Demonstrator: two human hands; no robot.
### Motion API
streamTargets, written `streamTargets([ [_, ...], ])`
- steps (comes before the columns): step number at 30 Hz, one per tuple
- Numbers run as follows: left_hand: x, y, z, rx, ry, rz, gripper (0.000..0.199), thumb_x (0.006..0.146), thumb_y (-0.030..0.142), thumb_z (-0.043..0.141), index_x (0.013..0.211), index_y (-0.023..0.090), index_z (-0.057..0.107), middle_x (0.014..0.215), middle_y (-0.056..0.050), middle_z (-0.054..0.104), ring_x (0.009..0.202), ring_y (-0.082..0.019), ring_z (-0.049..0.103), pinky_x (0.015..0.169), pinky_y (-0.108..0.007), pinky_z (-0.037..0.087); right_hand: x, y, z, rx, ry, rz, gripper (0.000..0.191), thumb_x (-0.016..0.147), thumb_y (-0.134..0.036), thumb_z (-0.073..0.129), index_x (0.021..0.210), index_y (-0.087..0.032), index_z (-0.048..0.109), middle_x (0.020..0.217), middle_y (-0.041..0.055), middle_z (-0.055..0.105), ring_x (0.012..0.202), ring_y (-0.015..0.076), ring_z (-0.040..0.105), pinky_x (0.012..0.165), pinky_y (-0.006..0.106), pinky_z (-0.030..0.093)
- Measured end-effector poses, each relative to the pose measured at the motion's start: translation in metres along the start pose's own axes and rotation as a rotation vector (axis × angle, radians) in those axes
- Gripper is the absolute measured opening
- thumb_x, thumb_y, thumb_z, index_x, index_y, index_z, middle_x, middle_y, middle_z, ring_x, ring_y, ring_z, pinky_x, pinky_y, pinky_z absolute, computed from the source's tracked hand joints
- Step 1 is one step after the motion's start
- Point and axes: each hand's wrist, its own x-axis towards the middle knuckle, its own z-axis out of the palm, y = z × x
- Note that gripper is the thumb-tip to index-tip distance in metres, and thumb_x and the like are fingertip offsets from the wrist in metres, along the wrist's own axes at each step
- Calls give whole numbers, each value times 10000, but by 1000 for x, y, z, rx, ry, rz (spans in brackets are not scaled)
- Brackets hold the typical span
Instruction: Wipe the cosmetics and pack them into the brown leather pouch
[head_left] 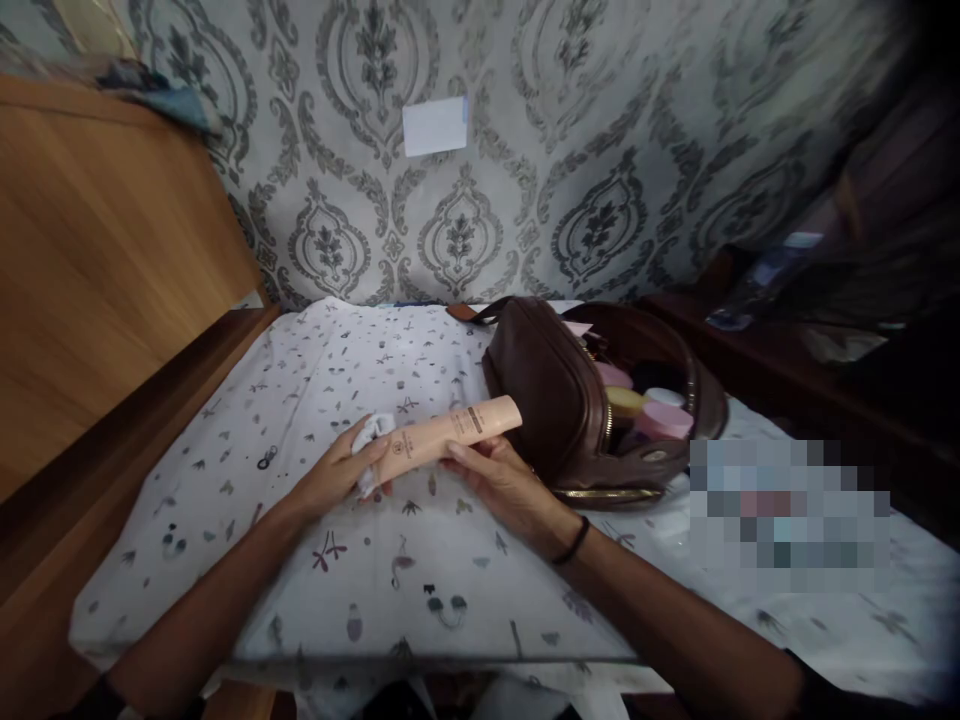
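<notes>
A peach-coloured tube (431, 438) with small dark print lies slanted between my two hands, above the patterned white cloth. My left hand (341, 470) is closed on a crumpled white cloth (373, 440) at the tube's left end. My right hand (506, 485), with a dark band at the wrist, grips the tube from below near its middle, thumb on its face. Just right of the tube stands a brown leather bag (551, 390), unzipped, with pink, yellow and white-lidded containers (664, 418) inside.
A wooden cabinet (112, 240) rises at the left. Behind is a patterned wall with a white card (435, 127). A clear bottle (761, 285) lies on a dark surface at the right. A pixelated patch (787, 515) covers something at the right on the printed cloth (360, 570).
</notes>
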Motion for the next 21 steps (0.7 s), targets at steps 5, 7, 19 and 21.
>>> streamTargets([
  [5,-7,3,6,99,88,12,554,840,653,597,1189,233,689,1199,-73,729,1199,-297,627,902,-315,538,1,-3,-1,94,-28,-6,378,739,-447,835,979,-200,681,1004,48,742,990,207,686,939,367,512],
  [7,-9,7,11,100,29,11,581,876,673,523,1198,222,698,1158,-74,743,1204,-301,620,940,-346,532,1,-2,-3,94,-34,30,392,746,-471,824,974,-191,670,984,60,744,979,219,693,938,380,514],
  [19,-20,-5,39,521,-54,558,719,993,529,406,1602,262,133,1483,-164,388,1379,-311,402,1171,-522,338,-5,-1,2,-502,-177,-2,551,868,-654,602,1178,-202,658,1141,78,688,1073,234,619,997,379,469],
  [21,-19,-8,40,617,6,654,697,1000,503,409,1601,312,113,1444,-154,373,1347,-310,415,1123,-522,392,-7,-6,3,-619,-233,-41,554,892,-665,551,1179,-201,649,1115,76,682,1071,241,603,970,378,477],
])
